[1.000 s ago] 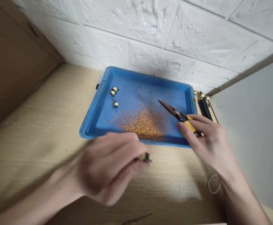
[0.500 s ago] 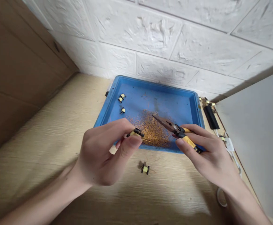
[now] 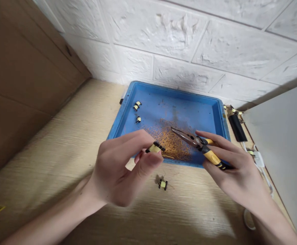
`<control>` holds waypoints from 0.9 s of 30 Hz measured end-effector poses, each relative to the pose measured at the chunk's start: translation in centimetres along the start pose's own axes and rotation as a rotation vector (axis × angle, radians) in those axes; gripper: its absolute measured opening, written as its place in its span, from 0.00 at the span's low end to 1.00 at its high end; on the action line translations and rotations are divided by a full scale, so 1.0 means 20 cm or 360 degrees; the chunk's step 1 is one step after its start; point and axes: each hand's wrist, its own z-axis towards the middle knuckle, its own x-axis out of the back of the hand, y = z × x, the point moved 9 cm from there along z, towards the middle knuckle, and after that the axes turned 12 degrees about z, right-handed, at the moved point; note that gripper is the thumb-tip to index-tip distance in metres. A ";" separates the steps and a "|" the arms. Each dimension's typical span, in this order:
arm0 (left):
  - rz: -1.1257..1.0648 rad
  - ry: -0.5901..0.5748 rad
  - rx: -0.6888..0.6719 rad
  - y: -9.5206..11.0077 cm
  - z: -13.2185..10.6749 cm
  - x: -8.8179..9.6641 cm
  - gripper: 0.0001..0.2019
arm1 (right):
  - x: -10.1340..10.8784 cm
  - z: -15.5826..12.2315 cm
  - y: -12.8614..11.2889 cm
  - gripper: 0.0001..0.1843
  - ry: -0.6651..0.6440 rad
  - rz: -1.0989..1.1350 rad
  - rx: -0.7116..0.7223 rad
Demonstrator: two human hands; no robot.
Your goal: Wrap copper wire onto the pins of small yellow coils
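two closed grips, left hand (image 3: 120, 166) on coil (image 3: 155, 147), right hand (image 3: 236, 173) on pliers (image 3: 189, 139), above blue tray (image 3: 179, 109), brick (image 3: 163, 44) behind

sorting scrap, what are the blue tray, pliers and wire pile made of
The tray looks like moulded plastic, blue with a scuffed rim. The pliers seem steel at the jaws, with a dark finish, and have yellow-and-black rubbery grips. The wire pile looks like fine enamelled copper from its orange-brown sheen, though the strands are too thin to be sure.

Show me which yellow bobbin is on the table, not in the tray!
The bobbin below the tray. It alone lies on the table; three others sit in the tray, and the left hand holds one more.
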 end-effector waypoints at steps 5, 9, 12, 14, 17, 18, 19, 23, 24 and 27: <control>-0.0207 0.0071 0.0166 -0.02 0.01 0.01 0.16 | 0.00 0.01 0.01 0.10 0.0008 -0.0040 -0.0032; -0.0206 0.0062 0.0173 -0.03 0.01 0.00 0.16 | 0.00 0.01 0.01 0.09 -0.0009 -0.0055 -0.0058; -0.0207 0.0080 0.0169 -0.03 0.00 0.01 0.18 | 0.00 0.01 0.01 0.09 -0.0017 -0.0055 -0.0069; -0.0206 0.0101 0.0162 -0.03 0.00 0.01 0.19 | -0.01 0.01 0.01 0.10 -0.0013 -0.0047 -0.0061; -0.0210 0.0086 0.0172 -0.03 -0.01 0.02 0.20 | -0.01 0.01 0.01 0.10 -0.0017 -0.0050 -0.0058; -0.0219 0.0074 0.0179 -0.03 -0.01 0.01 0.20 | -0.01 0.01 0.01 0.10 -0.0018 -0.0053 -0.0058; -0.0240 0.0064 0.0185 -0.03 -0.01 0.01 0.20 | -0.01 0.01 0.01 0.10 -0.0015 -0.0058 -0.0057; -0.0374 0.0080 0.0180 -0.04 -0.01 0.01 0.18 | -0.01 0.01 0.02 0.10 0.0006 -0.0075 -0.0038; -0.0400 0.0084 0.0181 -0.04 -0.01 0.01 0.17 | -0.01 0.01 0.02 0.10 0.0007 -0.0077 -0.0035; -0.0430 0.0073 0.0206 -0.05 -0.02 0.00 0.17 | 0.00 0.01 0.02 0.10 0.0008 -0.0073 -0.0026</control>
